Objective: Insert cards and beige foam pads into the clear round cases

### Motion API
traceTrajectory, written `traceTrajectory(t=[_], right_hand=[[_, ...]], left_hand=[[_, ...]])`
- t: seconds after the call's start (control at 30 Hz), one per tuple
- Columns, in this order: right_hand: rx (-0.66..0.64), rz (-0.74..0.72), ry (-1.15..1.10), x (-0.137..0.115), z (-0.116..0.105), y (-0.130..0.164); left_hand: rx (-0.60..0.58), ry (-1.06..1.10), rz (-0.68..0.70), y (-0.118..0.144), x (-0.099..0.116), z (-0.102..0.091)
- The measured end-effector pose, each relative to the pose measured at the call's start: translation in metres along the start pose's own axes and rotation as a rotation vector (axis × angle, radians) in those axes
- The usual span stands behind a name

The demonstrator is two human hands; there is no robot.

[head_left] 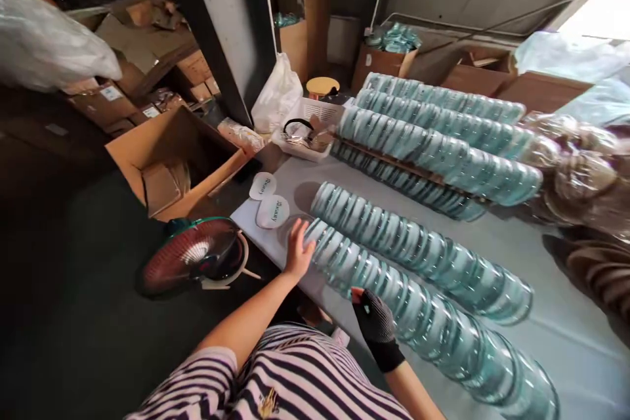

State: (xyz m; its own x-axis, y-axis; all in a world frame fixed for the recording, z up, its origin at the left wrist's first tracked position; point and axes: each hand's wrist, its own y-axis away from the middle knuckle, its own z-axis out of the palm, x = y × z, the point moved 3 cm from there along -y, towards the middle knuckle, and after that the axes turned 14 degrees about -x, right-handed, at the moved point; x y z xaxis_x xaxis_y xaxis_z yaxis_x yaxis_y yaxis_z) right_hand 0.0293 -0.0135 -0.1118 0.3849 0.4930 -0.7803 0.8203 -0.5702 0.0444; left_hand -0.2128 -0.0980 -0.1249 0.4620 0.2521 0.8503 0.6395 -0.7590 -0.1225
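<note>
Figure: head view of my work at the table (pixel 566 335), a grey-covered surface carrying long rows of clear, blue-tinted round lids stood on edge. Stacked rows (pixel 443 138) fill the far side; a middle row (pixel 418 249) lies beyond the near row (pixel 423 315), which runs along the table edge closest to me.

My left hand (pixel 298 251), bare, has its fingers spread and its palm laid flat against the left end of the near row. My right hand (pixel 375 323), in a dark knit glove, is pressed against the side of the same row farther along; I cannot tell whether its fingers are curled or spread.

Judged risk: the lids stand only by leaning on one another, so an uneven push from either hand could make the near row buckle, fan out and spill over the table edge toward the fan (pixel 197 256) and the open cardboard box (pixel 172 164) on the floor.

Smaller items: a white basket (pixel 310 128) holding dark-rimmed pieces, and two white oval labels (pixel 268 200) lying just beyond my left hand. Their cursive print appears to read "Beauty", though it is small. No other writing is legible.
</note>
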Motion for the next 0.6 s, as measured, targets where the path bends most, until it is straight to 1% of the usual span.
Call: traceTrajectory(t=[0.07, 0.13, 0.17, 0.2, 0.27, 0.3, 0.33, 0.37, 0.4, 0.5, 0.6], right_hand=[[-0.070, -0.013, -0.122, -0.041, 0.032, -0.068], [-0.190, -0.004, -0.223, -0.076, 0.073, -0.138], [-0.257, 0.028, -0.209, -0.089, 0.094, -0.170], [-0.357, 0.077, -0.134, -0.099, 0.115, -0.199], [-0.619, 0.150, 0.155, -0.111, 0.153, -0.240], [-0.729, 0.178, 0.298, -0.113, 0.167, -0.252], [-0.810, 0.199, 0.407, -0.114, 0.178, -0.258], [-0.855, 0.210, 0.483, -0.115, 0.186, -0.261], [-0.876, 0.209, 0.534, -0.114, 0.191, -0.260], [-0.870, 0.177, 0.616, -0.112, 0.200, -0.253], [-0.846, 0.153, 0.630, -0.107, 0.204, -0.251]], left_hand=[[0.162, 0.096, -0.247, -0.023, -0.054, -0.041], [0.238, 0.176, -0.489, -0.047, -0.100, -0.073], [0.248, 0.205, -0.592, -0.059, -0.119, -0.086], [0.246, 0.226, -0.676, -0.070, -0.134, -0.096], [0.221, 0.250, -0.774, -0.091, -0.156, -0.110], [0.203, 0.259, -0.796, -0.098, -0.164, -0.115], [0.183, 0.270, -0.808, -0.104, -0.169, -0.118], [0.161, 0.287, -0.824, -0.108, -0.174, -0.120], [0.138, 0.308, -0.842, -0.110, -0.178, -0.120], [0.069, 0.398, -0.907, -0.108, -0.184, -0.119], [0.002, 0.516, -0.937, -0.108, -0.180, -0.118]])
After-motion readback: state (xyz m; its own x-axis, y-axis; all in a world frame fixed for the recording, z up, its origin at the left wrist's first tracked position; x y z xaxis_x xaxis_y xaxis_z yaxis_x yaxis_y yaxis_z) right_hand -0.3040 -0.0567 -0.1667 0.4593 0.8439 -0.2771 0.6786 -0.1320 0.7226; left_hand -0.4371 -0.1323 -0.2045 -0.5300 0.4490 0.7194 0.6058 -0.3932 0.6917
